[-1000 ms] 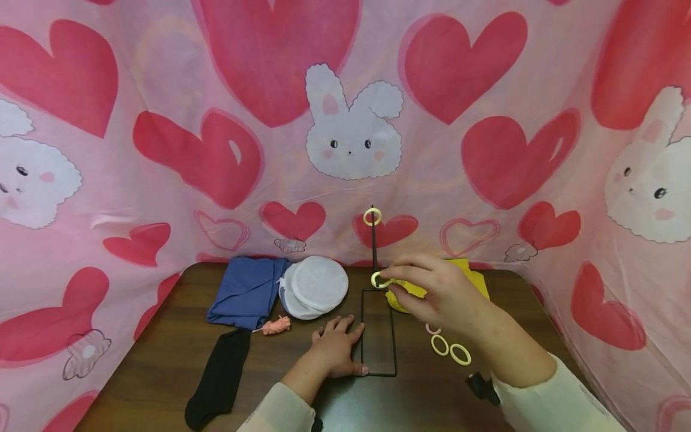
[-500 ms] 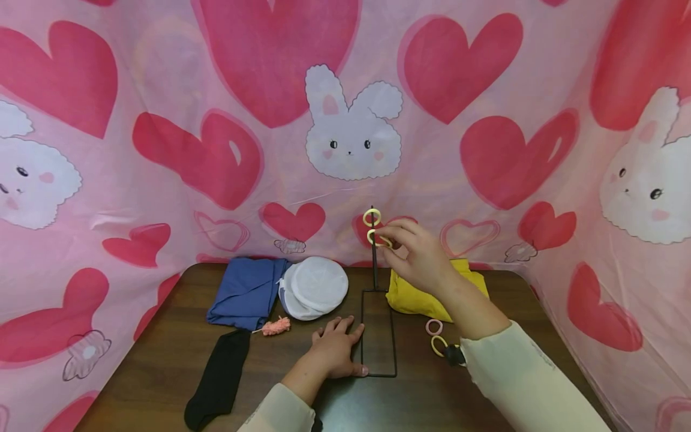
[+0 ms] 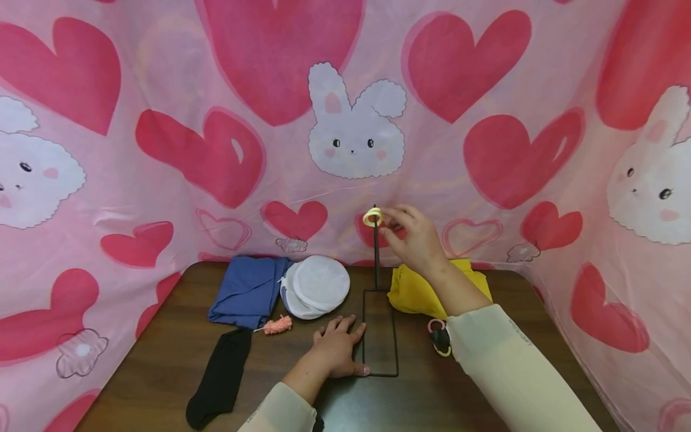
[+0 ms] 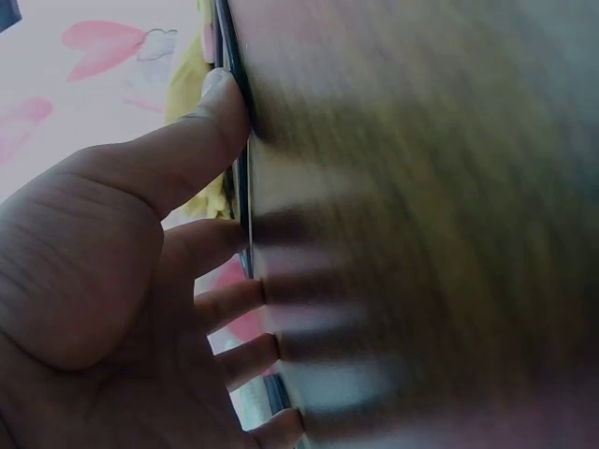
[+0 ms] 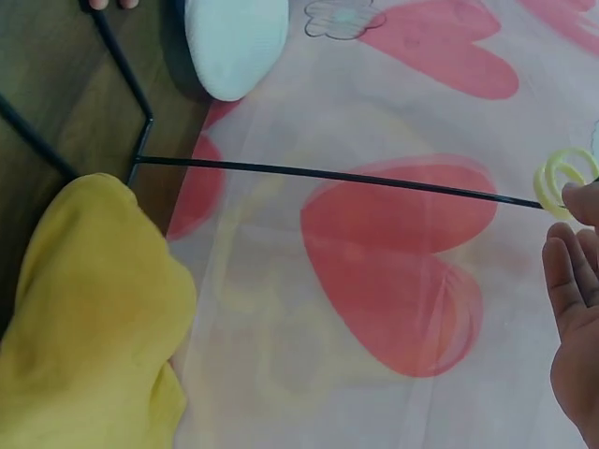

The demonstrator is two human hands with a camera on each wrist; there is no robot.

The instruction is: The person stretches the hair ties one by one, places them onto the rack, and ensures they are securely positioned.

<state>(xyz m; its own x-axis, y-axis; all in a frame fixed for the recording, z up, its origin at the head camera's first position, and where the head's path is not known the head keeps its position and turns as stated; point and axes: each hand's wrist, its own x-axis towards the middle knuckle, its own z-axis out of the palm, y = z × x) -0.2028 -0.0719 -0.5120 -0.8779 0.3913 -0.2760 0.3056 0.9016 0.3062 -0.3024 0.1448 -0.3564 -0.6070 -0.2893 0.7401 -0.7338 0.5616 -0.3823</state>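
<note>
A black wire stand has a rectangular base [image 3: 363, 336] on the brown table and an upright rod [image 3: 376, 258]. Yellow rings [image 3: 372, 217] sit at the rod's top. My right hand [image 3: 412, 237] is raised there, its fingertips pinching a yellow ring [image 5: 560, 183] at the tip of the rod [image 5: 328, 175]. My left hand [image 3: 337, 348] lies flat on the table with straight fingers, and its thumb [image 4: 211, 122] presses against the base wire [image 4: 241, 187].
A yellow cloth [image 3: 415, 294] lies right of the stand, with a pink ring [image 3: 434, 326] in front of it. At the left lie a blue cloth [image 3: 245, 291], white mesh caps [image 3: 315, 285], a pink tuft [image 3: 278, 324] and a black sock [image 3: 218, 378]. Pink heart curtains enclose the table.
My right hand rose from low beside the rod up to its top, carrying a yellow ring along the rod to the ring there. The left hand stayed put.
</note>
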